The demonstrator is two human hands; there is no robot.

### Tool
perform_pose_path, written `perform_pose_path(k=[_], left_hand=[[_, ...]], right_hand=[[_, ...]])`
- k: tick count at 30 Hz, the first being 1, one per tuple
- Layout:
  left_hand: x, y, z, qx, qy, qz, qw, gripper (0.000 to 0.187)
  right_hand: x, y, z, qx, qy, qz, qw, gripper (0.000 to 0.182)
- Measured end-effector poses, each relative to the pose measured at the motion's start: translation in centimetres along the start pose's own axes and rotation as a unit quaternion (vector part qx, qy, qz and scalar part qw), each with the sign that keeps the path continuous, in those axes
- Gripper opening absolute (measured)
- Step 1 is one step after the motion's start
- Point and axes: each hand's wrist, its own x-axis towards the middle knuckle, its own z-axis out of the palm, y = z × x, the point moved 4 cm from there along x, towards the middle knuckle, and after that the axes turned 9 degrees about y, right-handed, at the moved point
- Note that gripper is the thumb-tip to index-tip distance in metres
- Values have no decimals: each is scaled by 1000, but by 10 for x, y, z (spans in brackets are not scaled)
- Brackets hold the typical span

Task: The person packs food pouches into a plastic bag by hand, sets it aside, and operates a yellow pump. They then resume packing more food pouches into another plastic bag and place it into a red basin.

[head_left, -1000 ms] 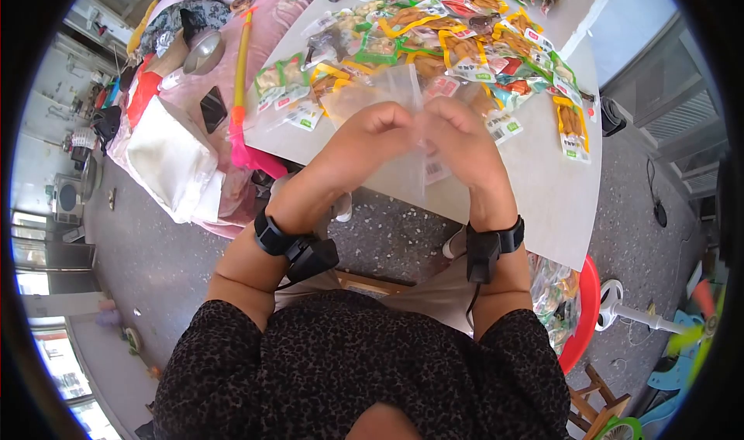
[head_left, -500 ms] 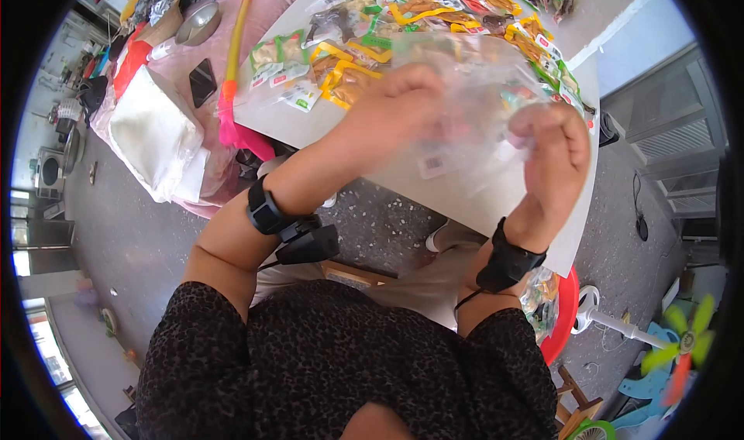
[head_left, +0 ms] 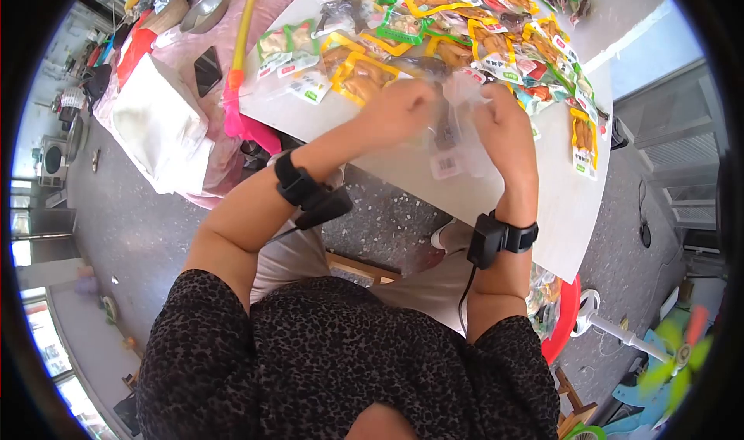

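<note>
My left hand (head_left: 403,111) is closed at the left edge of a clear plastic bag (head_left: 461,149), above the pale table. On the bag's other side my right hand (head_left: 500,122) is closed, its fingers at the upper edge. A dark item and a label with a barcode show through the bag. Beyond my hands lie several food packets, among them a yellow-edged packet (head_left: 364,80) and a green-edged packet (head_left: 403,25). Another yellow-edged packet (head_left: 583,139) lies alone near the table's right side.
The table (head_left: 542,223) slopes across the view. At the left, a pink cloth carries a phone (head_left: 207,71), a metal bowl (head_left: 204,12) and a white bag (head_left: 159,126). A yellow stick (head_left: 246,29) lies beside them. A red basin (head_left: 570,316) stands below right.
Both hands have drawn closer together, and the clear bag between them is narrower. The yellow-edged packet at the table's right side now shows. The view has shifted slightly.
</note>
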Motion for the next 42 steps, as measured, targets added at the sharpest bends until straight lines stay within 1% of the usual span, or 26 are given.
perform_pose_path(k=[1,2,4,5,8,11,13,14,17,20,22,23,24,25,26,27,28,30,31,34,37,38,40,42], left_hand=[[0,-6,-12,61,2,-6,998,20],[-1,-10,-18,122,5,-12,992,23],[-7,-15,-20,184,33,2,982,28],[-10,-18,-18,214,48,10,976,30],[-17,-17,-5,354,155,91,918,37],[-19,-23,2,368,172,79,911,33],[-15,-33,0,339,101,54,934,30],[-14,-37,-2,325,65,41,943,28],[-12,-31,-22,263,41,-90,960,21],[-21,-26,-51,143,155,-86,974,15],[-26,-24,-67,-24,161,-183,970,16],[-28,-19,-73,-107,162,-230,954,17],[-29,-7,-75,-246,185,-252,918,18],[-31,8,-75,-380,203,-268,862,20],[-33,16,-73,-505,217,-280,787,23],[-35,17,-72,-546,165,-260,779,29],[-37,18,-67,-545,170,-276,774,29],[-43,21,-53,-541,180,-308,761,29],[-46,21,-47,-531,176,-321,764,31],[-52,17,-32,-541,186,-363,735,32],[-54,17,-28,-595,171,-322,717,33],[-55,17,-28,-611,168,-310,709,33],[-58,13,-26,-626,163,-318,693,34],[-61,14,-26,-627,157,-329,688,32]], right_hand=[[0,1,8,0,-4,-7,1000,20],[1,2,14,19,-24,18,999,21],[1,4,23,56,-66,68,994,25],[2,7,27,41,-68,66,995,28],[0,19,40,9,-73,65,995,34],[-1,22,43,4,-84,81,993,34],[-3,23,45,8,-99,95,991,34],[-3,22,44,14,-91,92,992,32],[-1,20,42,41,-73,86,993,27],[2,24,44,68,-65,87,992,27],[1,27,47,75,-54,77,993,26],[0,29,50,74,-58,89,992,26],[0,31,52,73,-63,99,990,26],[-1,32,52,72,-67,110,989,26],[-1,30,51,71,-58,94,991,25],[-1,28,49,71,-49,79,993,25],[-2,25,48,70,-40,64,995,25],[-2,19,44,75,-41,67,994,25],[-2,17,43,77,-42,68,994,25],[-3,12,40,97,-31,55,993,24],[-7,-5,36,171,-51,81,981,24],[-8,-13,33,190,-64,107,974,24],[-11,-28,28,228,-89,159,956,26],[-16,-42,28,202,-47,72,976,25]])
